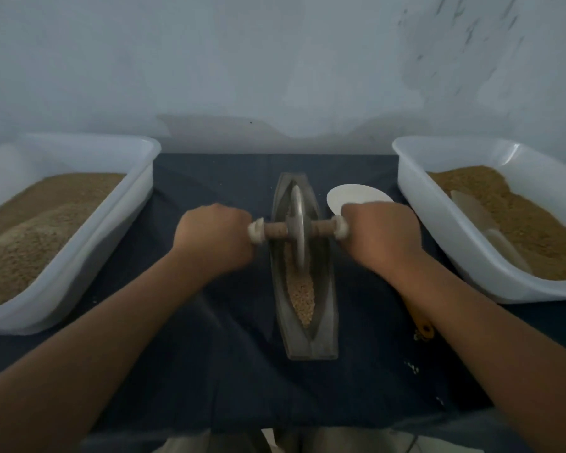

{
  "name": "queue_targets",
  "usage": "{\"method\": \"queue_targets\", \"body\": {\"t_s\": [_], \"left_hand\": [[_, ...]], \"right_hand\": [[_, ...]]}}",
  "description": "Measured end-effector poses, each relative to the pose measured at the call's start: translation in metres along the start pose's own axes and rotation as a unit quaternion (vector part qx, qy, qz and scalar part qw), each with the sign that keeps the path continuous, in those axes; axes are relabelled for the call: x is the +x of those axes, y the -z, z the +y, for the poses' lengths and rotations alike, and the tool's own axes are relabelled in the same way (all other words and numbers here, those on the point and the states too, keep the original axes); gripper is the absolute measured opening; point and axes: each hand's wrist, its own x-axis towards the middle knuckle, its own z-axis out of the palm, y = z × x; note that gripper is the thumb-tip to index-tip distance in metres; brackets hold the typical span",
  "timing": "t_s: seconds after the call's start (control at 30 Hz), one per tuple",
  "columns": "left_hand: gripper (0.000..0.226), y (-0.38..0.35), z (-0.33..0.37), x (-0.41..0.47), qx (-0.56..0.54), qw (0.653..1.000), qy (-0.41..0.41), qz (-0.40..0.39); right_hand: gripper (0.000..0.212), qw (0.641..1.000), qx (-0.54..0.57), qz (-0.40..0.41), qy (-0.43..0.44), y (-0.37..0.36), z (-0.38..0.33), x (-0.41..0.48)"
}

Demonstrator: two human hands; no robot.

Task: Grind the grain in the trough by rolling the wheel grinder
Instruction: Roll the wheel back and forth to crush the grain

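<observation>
The trough [311, 341] is laid lengthwise on the dark-clothed surface [229, 371], with grain [303, 295] heaped in its near half. At the trough's middle the wheel grinder [297, 230] is stood upright in the channel (its disc is slightly blurred). The axle ends are gripped by the left hand [214, 235] and the right hand [381, 235], one on each side of the trough. A left tub [121, 230] and a right tub [438, 223] of brown meal are set well apart from the trough.

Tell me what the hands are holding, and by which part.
Both hold the wheel grinder by its axle: the left hand grips the left end, the right hand the right end. The wheel stands in the trough.
</observation>
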Motion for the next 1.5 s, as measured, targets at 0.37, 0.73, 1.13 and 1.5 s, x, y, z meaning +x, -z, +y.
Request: {"method": "queue_targets", "body": {"t_s": [0.37, 0.73, 1.13, 1.5], "left_hand": [[0.027, 0.003, 0.002, 0.014, 0.015, 0.999, -0.004, 0.039], [0.028, -0.003, -0.006, -0.033, -0.008, 0.998, -0.055, 0.013], [0.038, -0.008, 0.0, -0.036, -0.128, 0.991, 0.041, -0.01], [0.034, -0.013, -0.002, -0.038, -0.258, 0.956, 0.136, -0.026]], "right_hand": [[0.034, 1.0, 0.006, 0.023, -0.01, -0.006, 0.0, 0.005], [0.034, 0.998, -0.012, -0.038, 0.042, 0.015, 0.003, -0.035], [0.032, 0.941, 0.332, -0.018, 0.061, 0.093, 0.019, -0.023], [0.033, 0.975, 0.151, -0.129, -0.099, 0.034, 0.042, -0.124]]}}
